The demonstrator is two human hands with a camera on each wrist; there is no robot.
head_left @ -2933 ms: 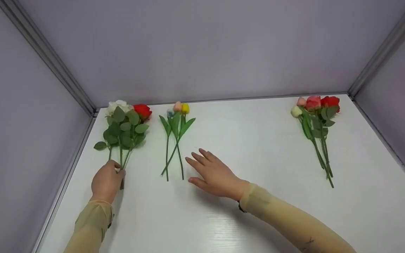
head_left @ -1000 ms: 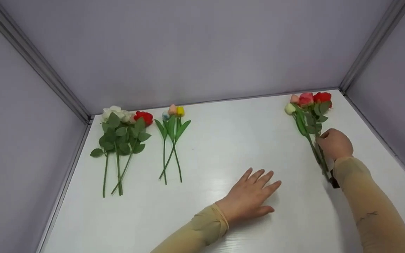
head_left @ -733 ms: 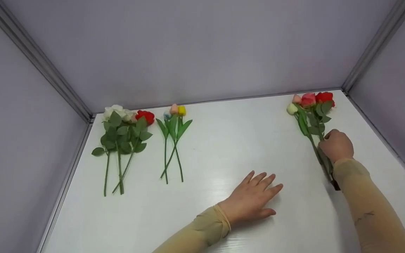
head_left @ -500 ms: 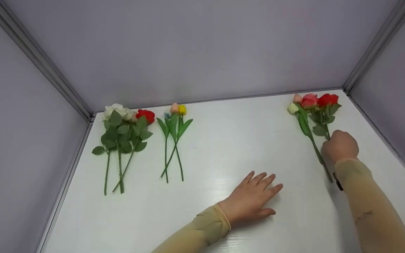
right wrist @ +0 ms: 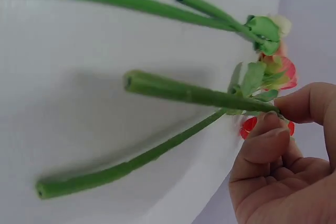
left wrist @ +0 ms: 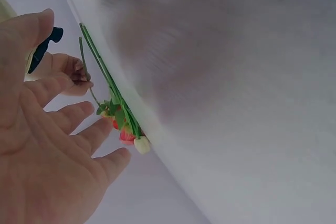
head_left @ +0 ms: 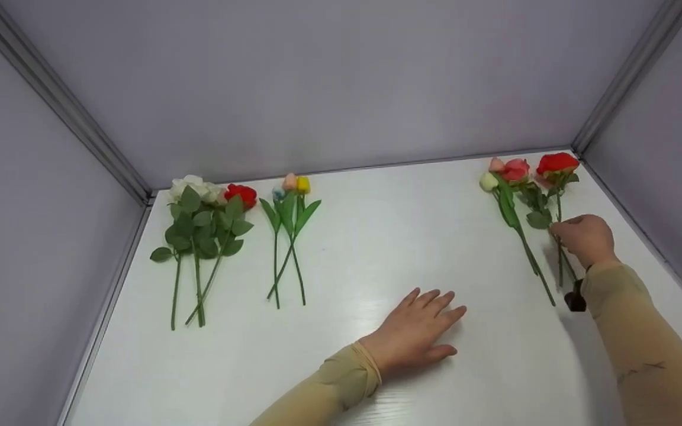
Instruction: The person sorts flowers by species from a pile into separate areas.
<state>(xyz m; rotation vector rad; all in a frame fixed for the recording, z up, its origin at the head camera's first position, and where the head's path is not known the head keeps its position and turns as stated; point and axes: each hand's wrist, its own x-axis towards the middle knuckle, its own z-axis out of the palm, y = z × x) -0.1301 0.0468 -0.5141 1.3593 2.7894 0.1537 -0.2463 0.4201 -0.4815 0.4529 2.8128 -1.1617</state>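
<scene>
At the right of the table, my right hand [head_left: 586,236] pinches the stem of a red rose [head_left: 557,163] between thumb and fingertips. In the right wrist view the pinched stem [right wrist: 178,91] stands nearer the camera than the other stems. Beside it lies a pink-red rose [head_left: 516,170], its stem slanting under the held one. Left of these lie a white tulip [head_left: 488,181] and a peach tulip [head_left: 496,164]. My left hand [head_left: 415,331] is over the middle front of the table, palm down, fingers spread, holding nothing.
Far left on the white table [head_left: 388,236] lie white roses [head_left: 193,188] and a red rose [head_left: 240,195] with leafy stems. Next to them are a blue tulip [head_left: 278,193], a peach tulip [head_left: 290,181] and a yellow tulip [head_left: 303,184], stems crossed. Grey walls enclose the back and sides.
My right hand has come to the right-hand flowers and shifted the red rose rightward, away from the pink-red one. My left hand has let go of the left-hand stems and moved to the middle.
</scene>
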